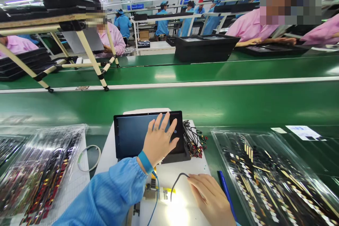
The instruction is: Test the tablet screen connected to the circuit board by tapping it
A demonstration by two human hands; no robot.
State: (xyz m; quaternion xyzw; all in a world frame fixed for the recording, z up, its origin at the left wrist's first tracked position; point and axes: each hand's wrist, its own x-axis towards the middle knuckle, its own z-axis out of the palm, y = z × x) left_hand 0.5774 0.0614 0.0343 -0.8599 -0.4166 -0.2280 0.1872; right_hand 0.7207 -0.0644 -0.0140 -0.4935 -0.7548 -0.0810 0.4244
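Green bench: tablet beneath left hand

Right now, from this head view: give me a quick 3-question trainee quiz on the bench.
1. True or false: the left hand lies open on the screen of the tablet.
2. Which thing do the fingertips of the right hand touch? A) a blue pen B) the thin black cable C) a clear tray
3. Fill in: the loose bundle of cables lies just to the ___ of the tablet.

Key: 1 true; 2 B; 3 right
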